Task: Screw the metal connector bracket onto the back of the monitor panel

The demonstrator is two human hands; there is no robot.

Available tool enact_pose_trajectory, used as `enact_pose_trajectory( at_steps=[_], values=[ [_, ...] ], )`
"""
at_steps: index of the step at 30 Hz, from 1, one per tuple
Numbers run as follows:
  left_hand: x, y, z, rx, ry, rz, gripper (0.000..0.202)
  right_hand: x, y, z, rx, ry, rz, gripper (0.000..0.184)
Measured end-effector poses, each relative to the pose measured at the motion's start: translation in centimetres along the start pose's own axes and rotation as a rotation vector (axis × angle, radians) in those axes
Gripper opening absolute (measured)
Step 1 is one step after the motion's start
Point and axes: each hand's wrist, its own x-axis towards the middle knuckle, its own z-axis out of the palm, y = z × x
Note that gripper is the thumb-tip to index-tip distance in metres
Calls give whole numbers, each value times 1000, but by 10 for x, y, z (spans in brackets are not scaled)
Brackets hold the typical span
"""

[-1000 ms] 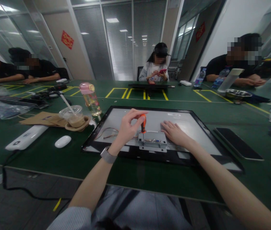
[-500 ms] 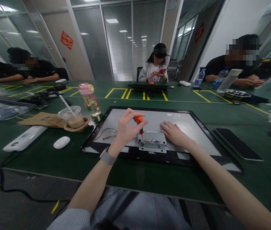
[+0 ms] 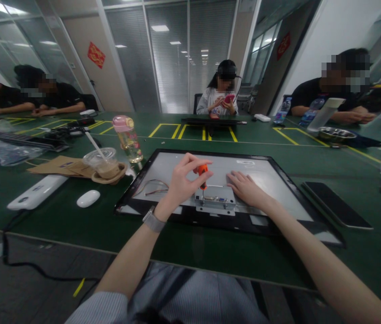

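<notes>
My left hand (image 3: 186,177), with a watch on its wrist, is closed round the orange handle of a screwdriver (image 3: 203,171). The screwdriver stands nearly upright, its shaft pointing down at the left part of a small metal box (image 3: 215,204) with connector ports on its near side. Whether the tip sits in a screw is too small to tell. That box rests on the back of a flat display panel (image 3: 267,180) with a black frame. Right of the box, my right hand (image 3: 246,186) lies flat on the panel, fingers spread. Thin wires (image 3: 153,182) lie on the panel at the left.
Left of the panel are a white mouse (image 3: 88,198), a white power strip (image 3: 38,192), an iced drink cup (image 3: 104,163) and a pink-lidded bottle (image 3: 127,139). A black phone (image 3: 335,204) lies at the right. Several people sit around the green table (image 3: 177,245).
My left hand and the screwdriver handle have shifted slightly right, and the screwdriver is now more upright. My right hand stays flat on the panel. The view has shifted a little.
</notes>
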Motion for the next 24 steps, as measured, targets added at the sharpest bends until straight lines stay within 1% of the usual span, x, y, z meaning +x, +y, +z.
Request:
enact_pose_trajectory(
  at_steps=[3,7,9,15,21,24],
  values=[
    [-1,0,1,-60,-6,-47,17,1,1,1,0,-1,1,55],
    [-2,1,2,-185,-41,-165,26,2,3,5,-3,-1,7,53],
    [-3,0,3,-233,-50,-201,29,2,4,6,-2,0,9,53],
    [-1,0,4,-269,-1,-222,13,2,3,5,-7,4,8,54],
    [-3,-1,3,-429,-38,-365,23,2,2,2,19,2,8,54],
    [-3,-2,3,-428,-28,-357,19,2,2,2,27,3,10,55]
  ],
)
